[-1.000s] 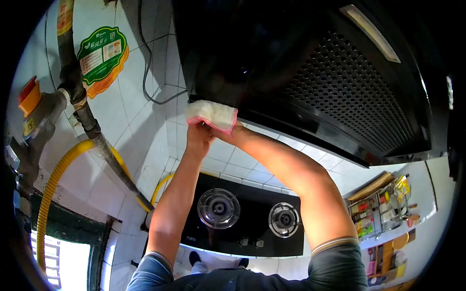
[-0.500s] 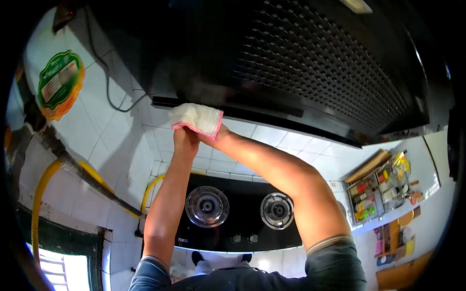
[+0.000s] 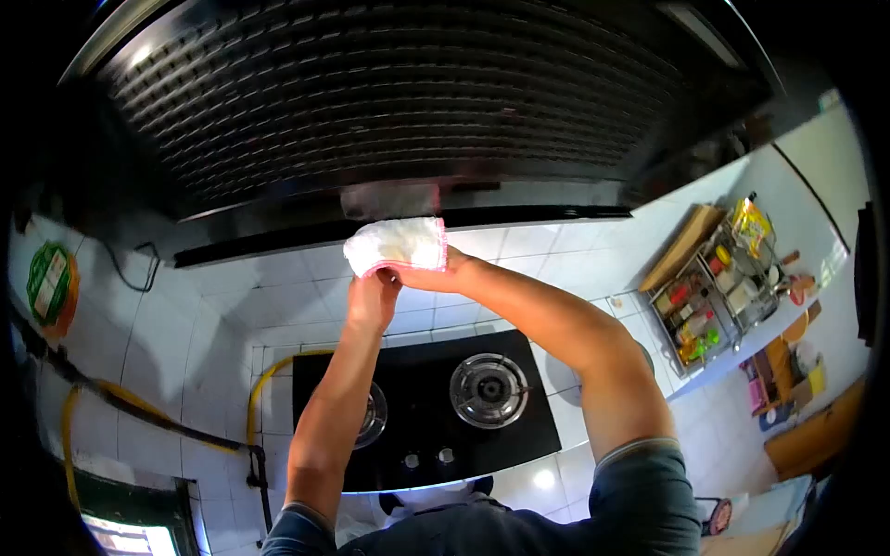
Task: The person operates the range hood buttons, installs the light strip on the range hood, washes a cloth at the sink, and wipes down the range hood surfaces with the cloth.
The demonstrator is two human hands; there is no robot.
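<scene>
A white cloth (image 3: 399, 243) with pink stitched edging is held up at the lower edge of the black range hood (image 3: 389, 111). Its reflection shows on the hood's dark surface. From below, my left hand (image 3: 375, 295) grips the cloth, its fingertips mostly covered. Close beside it, my right hand (image 3: 436, 275) is closed under the cloth, which drapes over most of its fingers. The long black strip (image 3: 278, 246) of the hood's lower edge runs to both sides of the cloth.
Below my arms sits a black gas stove (image 3: 417, 371) with two burners. To the right, a wire rack (image 3: 709, 320) holds bottles and packets beside a wooden board (image 3: 681, 246). A yellow hose (image 3: 252, 398) and a dark pipe (image 3: 139, 403) run along the left.
Both hands and the cloth have moved to the right along the hood's lower edge. The view has swung right too, showing more of the hood's grille. The hands remain close together.
</scene>
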